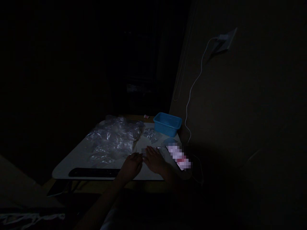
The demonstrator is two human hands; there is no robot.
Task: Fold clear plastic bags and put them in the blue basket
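The room is very dark. Both my hands rest on a small white table (79,156) near its front right edge. My left hand (131,164) lies with curled fingers, touching a small pale clear piece (145,152) that sits between the hands. My right hand (154,158) lies flat with its fingers stretched out over the same piece. A big heap of clear plastic bags (112,140) is spread to the left of my hands. A lit phone screen (178,156) lies just to the right of my right hand.
A blue plastic tub (167,123) stands at the table's back right corner, with a few small clear bags (151,134) in front of it. A white cable (194,86) hangs from a wall socket (225,40) on the right wall. A dark strip (93,172) runs along the table's front edge.
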